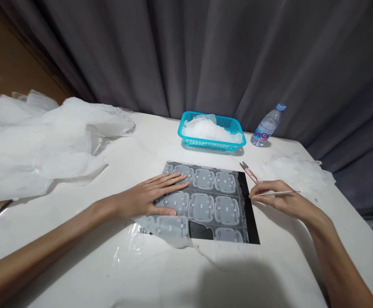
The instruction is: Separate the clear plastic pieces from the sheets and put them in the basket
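My left hand (154, 194) lies flat with fingers spread on a translucent plastic sheet (202, 207) patterned with rows of rounded-square shapes. Under the sheet is a black mat (252, 224), bare along its right edge. One shape near the front is cut out, showing black through the hole. The sheet's front left part hangs over the mat onto the table. My right hand (279, 199) pinches a thin white stick-like tool (278, 193) at the mat's right edge; its tip is too small to make out. Pink-handled thread snips (249, 172) lie just beyond that hand.
A turquoise basket (212, 144) holding white translucent pieces stands at the back of the white table (160, 278). Right of it is a water bottle (266, 128). Clear scraps (297, 173) lie at the right, and large whitish plastic sheets (41, 145) are heaped at the left.
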The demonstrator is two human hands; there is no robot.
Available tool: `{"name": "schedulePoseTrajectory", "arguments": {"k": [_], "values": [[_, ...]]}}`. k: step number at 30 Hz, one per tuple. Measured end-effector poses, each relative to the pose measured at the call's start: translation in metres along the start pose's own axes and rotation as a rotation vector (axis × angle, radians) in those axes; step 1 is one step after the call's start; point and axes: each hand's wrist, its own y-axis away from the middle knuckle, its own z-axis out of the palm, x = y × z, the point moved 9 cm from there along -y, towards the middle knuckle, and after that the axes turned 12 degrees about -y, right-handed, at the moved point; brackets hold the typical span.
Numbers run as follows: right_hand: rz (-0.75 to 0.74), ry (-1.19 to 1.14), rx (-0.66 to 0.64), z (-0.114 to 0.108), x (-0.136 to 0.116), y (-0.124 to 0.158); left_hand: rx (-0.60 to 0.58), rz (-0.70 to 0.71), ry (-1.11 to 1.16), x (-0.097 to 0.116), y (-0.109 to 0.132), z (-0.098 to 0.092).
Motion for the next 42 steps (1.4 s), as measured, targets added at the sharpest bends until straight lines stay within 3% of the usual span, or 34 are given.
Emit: {"name": "schedulePoseTrajectory", "arguments": {"k": [6, 10, 14, 17, 22, 25, 31, 35, 42], "values": [[0.003, -0.106, 0.065, -0.008, 0.003, 0.008, 0.026, -0.001, -0.047, -0.003, 0.001, -0.001], [-0.118, -0.026, 0.195, -0.011, -0.002, 0.003, 0.098, -0.015, -0.111, -0.004, 0.004, -0.003], [-0.243, 0.133, 0.24, 0.006, -0.011, -0.005, 0.172, -0.021, -0.214, 0.0, 0.014, -0.005], [-0.146, 0.269, 0.256, 0.024, -0.006, -0.009, 0.233, -0.034, -0.288, 0.004, 0.016, -0.014], [-0.046, 0.175, 0.189, 0.054, 0.002, -0.01, 0.304, -0.029, -0.328, 0.023, -0.02, -0.041], [-0.103, 0.112, 0.179, 0.061, -0.006, -0.01, 0.31, 0.103, -0.127, 0.049, -0.056, -0.053], [-0.221, -0.165, 0.218, 0.057, -0.024, -0.012, 0.222, 0.373, 0.181, 0.09, -0.112, -0.047], [-0.232, -0.346, 0.294, 0.049, -0.024, -0.01, 0.183, 0.417, 0.239, 0.088, -0.124, -0.038], [-0.208, -0.513, 0.316, 0.048, -0.018, -0.009, 0.145, 0.416, 0.382, 0.081, -0.128, -0.041]]}}
